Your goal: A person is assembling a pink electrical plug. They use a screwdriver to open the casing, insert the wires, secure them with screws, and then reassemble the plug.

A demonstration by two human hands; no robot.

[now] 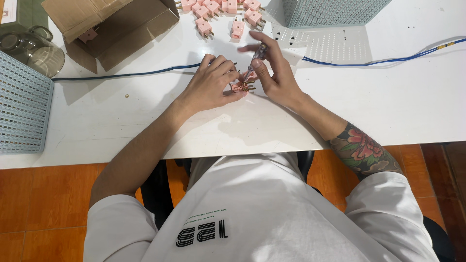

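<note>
A: Big white desk point(398, 106) fills the view, and a blue cable point(378, 61) runs right across it, behind both hands.

B: Grey perforated baskets too: one at the left edge point(22, 104), another top right point(330, 10). An open cardboard box point(114, 26) sits top left, with a glass jug point(29, 48) beside it.

A: Behind the hands, a cluster of pink plugs point(218, 12) lies in loose rows, brass pins showing.

B: Now the hands. The left hand point(211, 85) is curled down on the desk at centre, fingers closed over a pink plug point(239, 87), pinning it in place.

A: And the right hand point(272, 73) is closed round a small screwdriver point(255, 60), thumb and fingers pinching the clear handle, forefinger stretched out above it.

B: The tool is tilted, tip down at the plug, right by the brass pins.

A: The two hands are touching there, just in front of the cable. How the tip sits on the plug, I can't tell.
</note>
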